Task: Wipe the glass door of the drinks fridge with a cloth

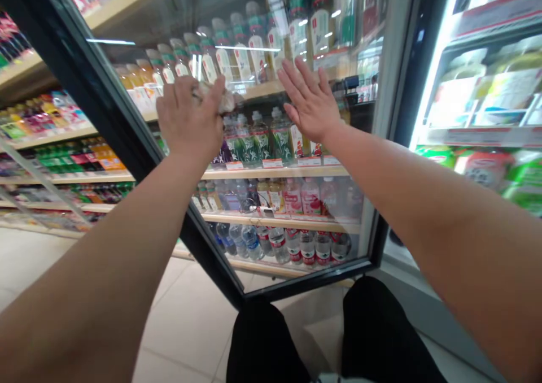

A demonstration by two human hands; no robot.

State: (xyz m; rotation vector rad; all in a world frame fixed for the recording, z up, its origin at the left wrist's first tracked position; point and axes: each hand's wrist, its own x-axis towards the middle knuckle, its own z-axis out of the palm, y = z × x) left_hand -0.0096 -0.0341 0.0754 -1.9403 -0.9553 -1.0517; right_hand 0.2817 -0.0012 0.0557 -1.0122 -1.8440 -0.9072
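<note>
A swung-out glass door point(288, 196) with a dark frame stands before me. My left hand point(190, 112) is closed around a crumpled whitish cloth or tissue point(226, 99), held at the pane. Part of that wad is hidden behind my fingers. To the right, my right hand point(311, 98) lies flat against or just over the glass, fingers spread, with nothing in it. Bottles on shelves show through the pane between and below both hands.
An opened lit cooler point(478, 129) with bottles and packs is at the right. Drink shelves point(76, 179) run along the left, beyond the door's dark frame point(127, 123). My knees point(271, 338) are close to the door's lower edge, above a tiled floor point(186, 326).
</note>
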